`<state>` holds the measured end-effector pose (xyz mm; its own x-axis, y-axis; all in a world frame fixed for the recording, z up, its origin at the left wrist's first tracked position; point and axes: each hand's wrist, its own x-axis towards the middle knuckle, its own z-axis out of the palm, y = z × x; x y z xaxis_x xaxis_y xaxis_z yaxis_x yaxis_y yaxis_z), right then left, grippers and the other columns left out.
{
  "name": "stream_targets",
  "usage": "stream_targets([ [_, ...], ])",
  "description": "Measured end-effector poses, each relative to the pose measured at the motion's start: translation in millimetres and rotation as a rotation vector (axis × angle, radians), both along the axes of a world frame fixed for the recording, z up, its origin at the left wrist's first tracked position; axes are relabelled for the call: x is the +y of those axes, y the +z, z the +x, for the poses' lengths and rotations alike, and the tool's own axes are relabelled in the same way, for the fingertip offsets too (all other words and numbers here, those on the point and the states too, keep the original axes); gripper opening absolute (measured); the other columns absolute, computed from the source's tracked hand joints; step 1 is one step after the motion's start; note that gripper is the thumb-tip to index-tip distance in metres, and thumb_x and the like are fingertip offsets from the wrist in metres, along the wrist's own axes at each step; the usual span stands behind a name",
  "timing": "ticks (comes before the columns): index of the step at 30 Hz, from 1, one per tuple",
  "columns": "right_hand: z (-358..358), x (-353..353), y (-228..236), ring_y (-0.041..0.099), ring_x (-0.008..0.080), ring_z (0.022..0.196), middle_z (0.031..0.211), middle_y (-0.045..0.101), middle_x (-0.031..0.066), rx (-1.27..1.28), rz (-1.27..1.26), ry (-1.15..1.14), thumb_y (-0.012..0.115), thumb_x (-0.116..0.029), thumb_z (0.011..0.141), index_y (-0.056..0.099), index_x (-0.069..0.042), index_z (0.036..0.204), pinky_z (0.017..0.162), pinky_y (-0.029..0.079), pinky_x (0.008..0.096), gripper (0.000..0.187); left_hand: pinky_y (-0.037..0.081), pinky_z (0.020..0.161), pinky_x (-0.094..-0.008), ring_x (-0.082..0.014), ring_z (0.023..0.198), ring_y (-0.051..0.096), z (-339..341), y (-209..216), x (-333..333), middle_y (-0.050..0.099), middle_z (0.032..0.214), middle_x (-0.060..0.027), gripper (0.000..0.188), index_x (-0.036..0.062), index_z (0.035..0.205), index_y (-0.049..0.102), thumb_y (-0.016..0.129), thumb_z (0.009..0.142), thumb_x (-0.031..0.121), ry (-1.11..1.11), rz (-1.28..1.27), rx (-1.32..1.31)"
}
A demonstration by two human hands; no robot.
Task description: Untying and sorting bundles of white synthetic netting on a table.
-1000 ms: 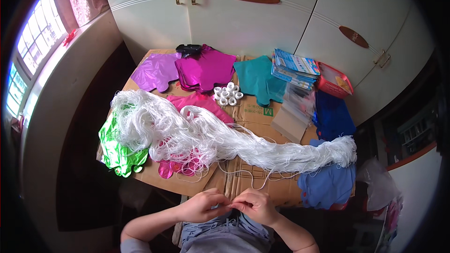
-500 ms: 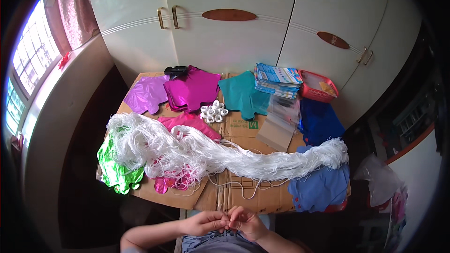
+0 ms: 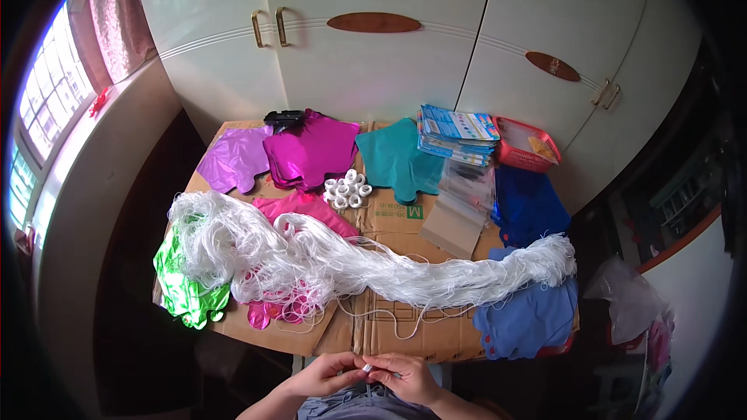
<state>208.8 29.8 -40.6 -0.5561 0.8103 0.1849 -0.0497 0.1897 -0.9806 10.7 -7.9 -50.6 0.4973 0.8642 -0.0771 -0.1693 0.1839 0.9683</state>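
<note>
Close to my lap, in front of the table's near edge, my left hand and my right hand meet fingertip to fingertip. Between them they pinch a small white piece, too small and covered to tell its exact kind. Beyond them a long, loose hank of white string stretches across the table, tangled at its left end. Several small white coils of string sit grouped behind it.
Flat foil balloons lie around: purple, magenta, teal, green and blue. A stack of printed packets, clear bags and a red basket stand back right. Cardboard covers the table.
Both hands have shifted slightly lower, and their fingers have rearranged so that a small white piece now shows between them. The view has tilted a little; the table things lie as before.
</note>
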Motion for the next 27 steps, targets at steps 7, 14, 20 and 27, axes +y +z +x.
stream_targets([
  [7,-15,26,12,0.062,0.0094,0.071,0.080,0.066,0.0055,-0.011,-0.112,0.050,0.064,0.000,0.080,0.067,-0.001,0.091,0.062,0.050,0.0208,0.011,0.049,0.077,-0.0313,-0.0204,0.089,0.063,-10,9,15,0.060,0.090,-0.0135,0.020,0.0031,0.093,0.039,0.055,0.085,-0.006,0.185,-0.023,-0.278],
  [14,-54,156,16,0.057,0.0048,0.064,0.075,0.065,0.0017,-0.184,-0.057,-0.033,0.064,-0.009,0.081,0.068,-0.002,0.089,0.058,0.047,0.0204,0.011,0.045,0.081,-0.0279,-0.0150,0.090,0.056,-41,19,21,0.059,0.102,-0.0131,0.017,0.0034,0.093,0.049,0.057,0.080,-0.006,0.808,0.045,-0.250],
  [20,-100,300,2,0.058,0.0086,0.056,0.067,0.063,0.0039,-0.218,-0.210,-0.249,0.067,-0.009,0.074,0.065,-0.003,0.078,0.050,0.046,0.0216,0.008,0.043,0.080,-0.0278,-0.0154,0.087,0.056,-53,15,-1,0.059,0.092,-0.0105,0.010,0.0014,0.085,0.053,0.057,0.079,-0.005,0.850,0.116,-0.244],
  [27,-139,332,-23,0.064,0.0261,0.069,0.071,0.066,0.0098,-0.748,0.287,-0.421,0.067,-0.022,0.065,0.068,-0.011,0.069,0.066,0.052,0.0360,0.012,0.044,0.079,-0.0282,-0.0156,0.083,0.056,-65,10,-15,0.060,0.087,-0.0101,0.010,0.0013,0.083,0.053,0.058,0.077,-0.004,0.952,0.032,-0.258],
])
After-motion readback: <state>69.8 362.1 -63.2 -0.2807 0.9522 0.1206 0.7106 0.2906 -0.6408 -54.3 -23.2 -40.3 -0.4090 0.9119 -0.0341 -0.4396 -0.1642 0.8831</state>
